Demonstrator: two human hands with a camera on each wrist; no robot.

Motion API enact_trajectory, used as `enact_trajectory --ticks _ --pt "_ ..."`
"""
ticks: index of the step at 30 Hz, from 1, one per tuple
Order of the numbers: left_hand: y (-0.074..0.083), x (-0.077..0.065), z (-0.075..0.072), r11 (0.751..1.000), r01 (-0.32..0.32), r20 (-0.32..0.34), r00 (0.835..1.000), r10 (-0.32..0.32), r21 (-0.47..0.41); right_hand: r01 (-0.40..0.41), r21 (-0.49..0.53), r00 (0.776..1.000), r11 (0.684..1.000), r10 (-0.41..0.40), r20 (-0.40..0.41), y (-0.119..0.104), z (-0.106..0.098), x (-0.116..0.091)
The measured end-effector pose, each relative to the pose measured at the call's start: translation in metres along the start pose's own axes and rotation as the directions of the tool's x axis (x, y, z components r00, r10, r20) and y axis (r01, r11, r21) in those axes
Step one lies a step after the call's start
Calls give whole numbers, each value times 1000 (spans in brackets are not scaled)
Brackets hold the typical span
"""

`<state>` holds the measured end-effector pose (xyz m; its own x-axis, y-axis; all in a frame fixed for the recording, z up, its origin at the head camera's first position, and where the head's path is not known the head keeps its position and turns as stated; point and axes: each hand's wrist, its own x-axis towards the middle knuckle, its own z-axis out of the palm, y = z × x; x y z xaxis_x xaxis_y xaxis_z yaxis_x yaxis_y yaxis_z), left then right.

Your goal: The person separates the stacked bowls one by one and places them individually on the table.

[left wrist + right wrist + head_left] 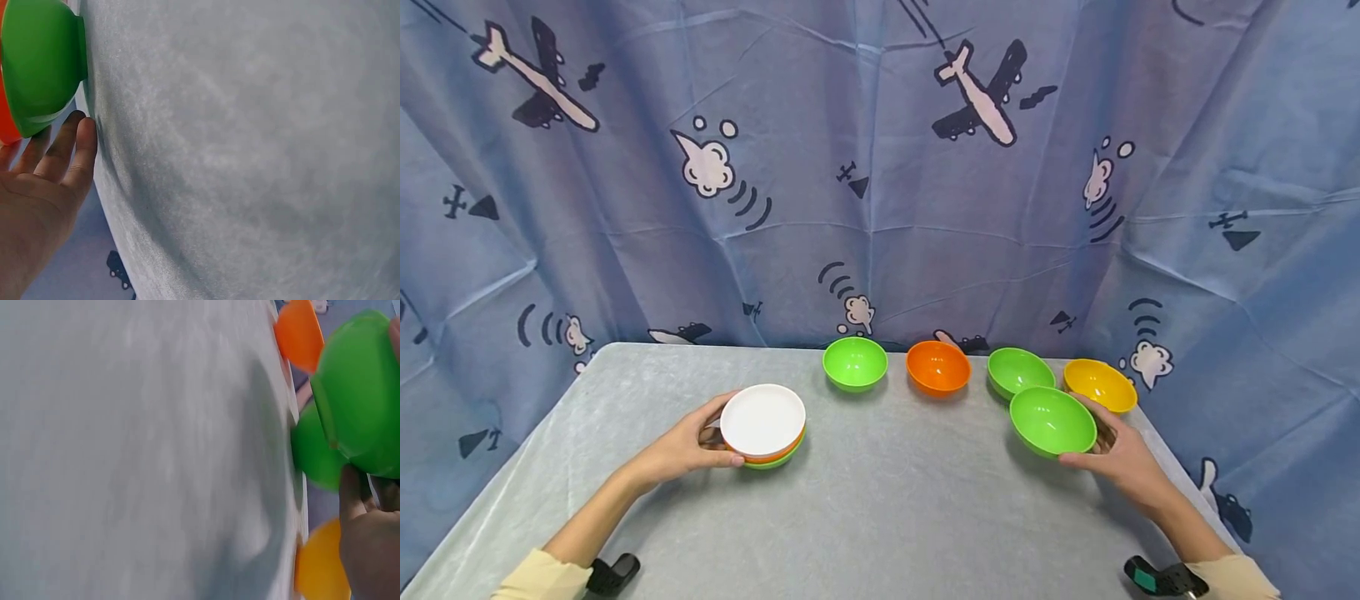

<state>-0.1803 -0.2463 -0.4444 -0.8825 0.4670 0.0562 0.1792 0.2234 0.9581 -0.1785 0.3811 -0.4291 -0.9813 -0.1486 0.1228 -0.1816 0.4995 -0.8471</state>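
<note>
On the left, a stack of bowls (763,419) has a white one on top, an orange rim under it and a green bowl (44,62) at the bottom. My left hand (688,446) grips the stack's left side, thumb at the front; the green foot is at the cloth in the left wrist view. At the right, my right hand (1120,458) holds a green bowl (1052,422) by its right side, thumb at the near rim. The right wrist view shows this bowl (365,394) raised off the table, in front of another green bowl (315,447).
Along the table's back edge stand a green bowl (855,364), an orange bowl (938,368), another green bowl (1018,372) and a yellow bowl (1100,385). A grey cloth covers the table (880,500). Behind it hangs a blue curtain (805,167) with airplane prints.
</note>
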Motion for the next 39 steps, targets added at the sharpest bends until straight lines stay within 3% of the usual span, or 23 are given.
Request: enact_trajectory --ticks 7,19,22,29,39 --pt "0 1 -1 1000 -2 1 1000 2 2 -132 -62 991 989 133 4 18 -31 -18" --pt "1 0 0 1000 1 2 1000 -1 10 -259 -56 964 964 261 39 47 -67 -38" --pt "1 0 0 1000 7 0 1000 -7 13 -256 -58 966 965 257 19 55 -72 -42" --pt "1 0 0 1000 17 -1 1000 -17 13 -151 -25 988 988 150 -33 71 -77 -48" --pt "0 0 0 1000 0 9 1000 0 7 -215 2 976 977 215 10 73 -80 -49"
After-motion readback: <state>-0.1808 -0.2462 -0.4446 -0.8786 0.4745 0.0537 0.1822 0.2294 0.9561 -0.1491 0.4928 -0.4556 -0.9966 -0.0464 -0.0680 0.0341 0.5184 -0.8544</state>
